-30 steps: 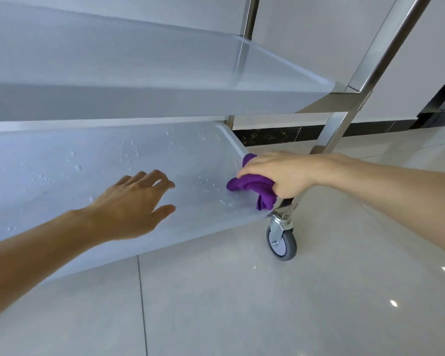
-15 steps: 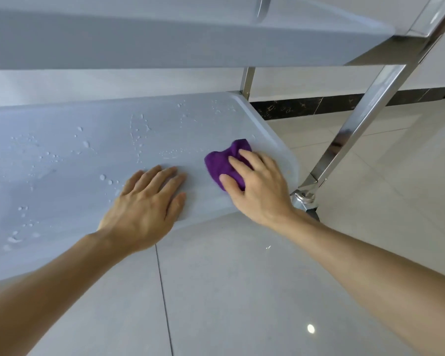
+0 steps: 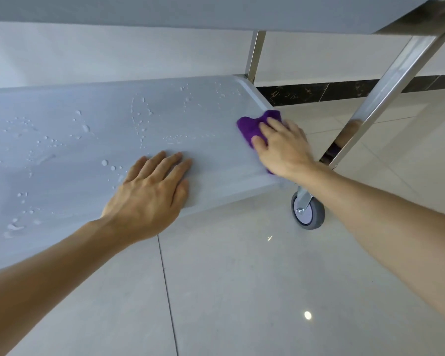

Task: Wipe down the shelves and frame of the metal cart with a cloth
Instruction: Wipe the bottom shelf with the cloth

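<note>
Fingers (image 3: 263,129) curled on purple cloth (image 3: 249,127) beside steel post (image 3: 385,86), caster (image 3: 308,210) below; left hand (image 3: 149,199) flat on wet shelf (image 3: 88,140)

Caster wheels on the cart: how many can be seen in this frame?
1. The caster wheel sits under the cart's near right corner, below the right hand wiping the lower shelf. The other corners are out of frame or hidden, so more may exist.
</note>
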Motion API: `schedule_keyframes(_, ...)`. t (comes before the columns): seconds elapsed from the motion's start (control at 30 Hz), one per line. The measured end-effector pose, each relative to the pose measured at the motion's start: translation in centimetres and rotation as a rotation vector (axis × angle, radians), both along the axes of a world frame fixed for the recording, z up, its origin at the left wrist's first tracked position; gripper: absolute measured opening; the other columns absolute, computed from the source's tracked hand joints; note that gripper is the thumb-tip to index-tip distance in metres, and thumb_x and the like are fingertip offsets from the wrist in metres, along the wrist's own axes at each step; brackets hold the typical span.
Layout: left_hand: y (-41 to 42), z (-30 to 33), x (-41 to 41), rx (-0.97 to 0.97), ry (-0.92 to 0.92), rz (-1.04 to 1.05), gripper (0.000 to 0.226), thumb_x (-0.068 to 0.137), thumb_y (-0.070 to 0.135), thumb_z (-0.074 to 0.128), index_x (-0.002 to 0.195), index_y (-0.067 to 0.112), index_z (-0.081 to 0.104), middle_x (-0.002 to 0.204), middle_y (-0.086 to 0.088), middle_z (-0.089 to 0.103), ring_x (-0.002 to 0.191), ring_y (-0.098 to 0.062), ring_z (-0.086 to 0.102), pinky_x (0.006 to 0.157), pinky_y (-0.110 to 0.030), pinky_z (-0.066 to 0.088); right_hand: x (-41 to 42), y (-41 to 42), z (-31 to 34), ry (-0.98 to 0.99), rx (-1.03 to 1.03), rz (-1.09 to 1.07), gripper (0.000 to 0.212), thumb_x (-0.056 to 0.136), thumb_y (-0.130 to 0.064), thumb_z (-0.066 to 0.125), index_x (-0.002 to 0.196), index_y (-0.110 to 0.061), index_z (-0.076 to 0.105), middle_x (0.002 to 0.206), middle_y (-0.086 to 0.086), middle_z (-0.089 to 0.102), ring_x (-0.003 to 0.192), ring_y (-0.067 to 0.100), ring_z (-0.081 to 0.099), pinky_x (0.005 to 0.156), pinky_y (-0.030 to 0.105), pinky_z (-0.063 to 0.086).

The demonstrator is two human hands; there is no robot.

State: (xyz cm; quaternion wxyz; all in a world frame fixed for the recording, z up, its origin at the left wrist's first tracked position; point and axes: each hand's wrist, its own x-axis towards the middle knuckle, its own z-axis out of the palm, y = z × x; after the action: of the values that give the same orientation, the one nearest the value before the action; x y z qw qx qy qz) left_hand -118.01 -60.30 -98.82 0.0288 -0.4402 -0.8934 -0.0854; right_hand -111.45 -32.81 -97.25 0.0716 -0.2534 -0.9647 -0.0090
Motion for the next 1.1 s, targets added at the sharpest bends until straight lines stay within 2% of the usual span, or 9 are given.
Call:
schedule_keyframes(0.2,-1.1,0.4,0.1,0.043,-0.033,-0.018,0.068,0.091,0.051,0.012,0.149,0.025,0.036,0.154,0.009,0.036,0.144,-0.017,0.027,0.119,-0.035,0.015,1.8,-8.2,-0.5,0.156,0.043,0.438,0.047,0.097,-0.041,0.044,0.142,-0.032,0.051,0.142,0.001,0.057,0.128,0.028,0.049,0.102,0.047,0.042)
schedule_keyframes(0.3,-1.8,1.3,-1.1,0.080,0.036,-0.046,0.065,0.090,0.051,0.029,0.142,0.017,0.046,0.144,0.001,0.050,0.134,-0.024,0.043,0.109,-0.041,0.030,3.4,-5.6,-0.1,0.218,0.185,0.533,0.038,0.097,-0.032,0.048,0.129,-0.023,0.066,0.128,0.003,0.066,0.119,0.029,0.057,0.098,0.047,0.043)
schedule_keyframes(0.5,-2.6,1.7,-5.5,0.028,-0.011,0.233,0.068,0.093,0.062,0.029,0.148,0.023,0.032,0.157,0.000,0.029,0.144,-0.028,0.024,0.117,-0.051,0.017,-1.0,4.1,0.8,0.015,-0.064,0.016,0.047,0.104,-0.031,0.034,0.148,-0.018,0.042,0.159,0.007,0.033,0.145,0.029,0.029,0.116,0.045,0.026)
schedule_keyframes(0.6,-2.3,0.8,-5.9,-0.035,-0.060,0.301,0.068,0.091,0.066,0.019,0.149,0.030,0.027,0.160,0.005,0.021,0.147,-0.024,0.015,0.119,-0.052,0.010,-5.4,3.2,0.9,0.025,-0.114,-0.077,0.043,0.102,-0.029,0.028,0.134,-0.012,0.051,0.144,0.011,0.047,0.134,0.034,0.039,0.108,0.049,0.036)
schedule_keyframes(0.67,-2.2,0.2,-5.5,-0.027,-0.055,0.296,0.071,0.089,0.062,0.010,0.149,0.029,0.029,0.159,0.004,0.025,0.147,-0.025,0.017,0.117,-0.054,0.013,-7.3,-0.2,0.4,0.061,-0.080,0.050,0.039,0.101,-0.028,0.032,0.129,-0.011,0.053,0.137,0.006,0.053,0.130,0.032,0.043,0.104,0.048,0.038)
schedule_keyframes(0.8,-2.4,-0.1,-5.2,-0.010,-0.047,0.324,0.071,0.089,0.061,0.009,0.150,0.030,0.029,0.159,0.006,0.025,0.148,-0.025,0.015,0.118,-0.052,0.011,-5.9,-6.6,-0.9,0.129,-0.070,0.558,0.046,0.100,-0.031,0.042,0.145,-0.021,0.047,0.154,-0.003,0.044,0.142,0.020,0.037,0.113,0.041,0.032)
schedule_keyframes(0.9,-2.5,-0.2,-4.9,-0.012,-0.043,0.327,0.071,0.089,0.060,0.008,0.151,0.030,0.027,0.160,0.007,0.023,0.148,-0.024,0.014,0.119,-0.049,0.010,-4.2,-4.8,-0.3,0.128,-0.103,0.746,0.044,0.100,-0.032,0.046,0.142,-0.022,0.051,0.149,-0.006,0.049,0.139,0.015,0.043,0.112,0.035,0.036)
schedule_keyframes(1.0,-2.5,-0.1,-4.4,-0.032,-0.042,0.322,0.073,0.088,0.060,0.004,0.153,0.031,0.023,0.161,0.008,0.019,0.149,-0.023,0.010,0.120,-0.048,0.008,-4.6,-0.4,0.0,0.212,-0.104,0.575,0.040,0.098,-0.024,0.053,0.137,-0.017,0.057,0.143,0.000,0.056,0.132,0.021,0.049,0.109,0.036,0.039)
schedule_keyframes(1.1,-2.5,-0.1,-4.2,-0.039,-0.047,0.323,0.071,0.090,0.059,0.003,0.154,0.031,0.020,0.162,0.008,0.016,0.150,-0.023,0.008,0.120,-0.048,0.007,-7.6,4.3,0.3,0.186,-0.078,0.197,0.041,0.098,-0.028,0.049,0.136,-0.014,0.052,0.138,0.011,0.055,0.127,0.033,0.048,0.104,0.044,0.041)
